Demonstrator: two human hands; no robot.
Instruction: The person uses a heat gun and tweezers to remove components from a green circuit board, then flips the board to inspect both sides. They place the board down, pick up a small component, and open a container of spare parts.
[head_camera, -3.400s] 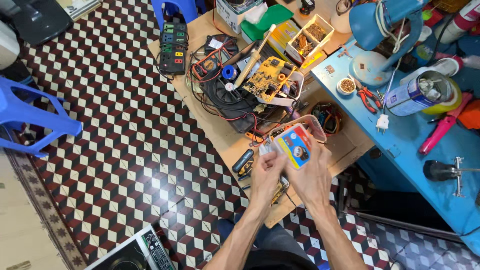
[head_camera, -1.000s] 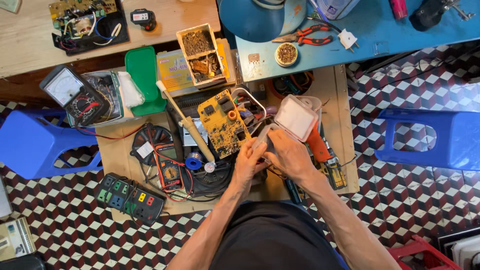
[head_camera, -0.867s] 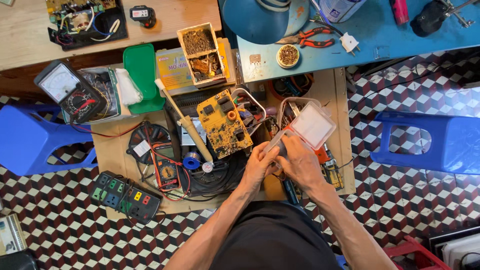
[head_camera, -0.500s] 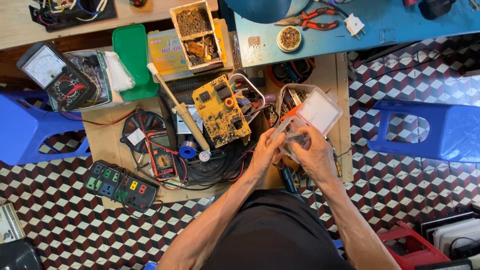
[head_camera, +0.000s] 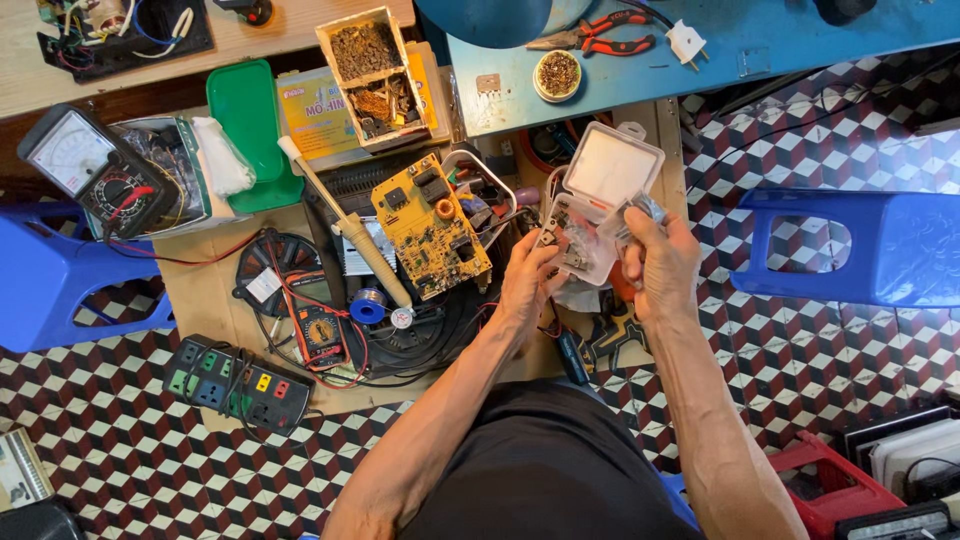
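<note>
My left hand (head_camera: 527, 283) holds the left side of a small clear plastic parts box (head_camera: 585, 215) whose lid stands open. Small metal parts lie in its lower half. My right hand (head_camera: 660, 262) is beside the box on the right, fingers pinched on a small clear bag of parts (head_camera: 640, 213). Just left of the box lies a yellow circuit board (head_camera: 430, 226) on a black appliance base. A soldering iron (head_camera: 345, 225) with a cream handle lies across that base.
A low wooden board (head_camera: 215, 300) carries a digital multimeter (head_camera: 320, 331), solder spool (head_camera: 368, 306) and black power strip (head_camera: 236, 384). An analog meter (head_camera: 88, 170), green tray (head_camera: 248, 130) and box of scrap parts (head_camera: 375, 75) lie behind. Blue stools (head_camera: 870, 245) stand either side. Red pliers (head_camera: 600, 28) are on the blue table.
The box's lid has swung fully open. My right hand has come off the box to the right, holding a small bag of parts; my left hand stays on the box.
</note>
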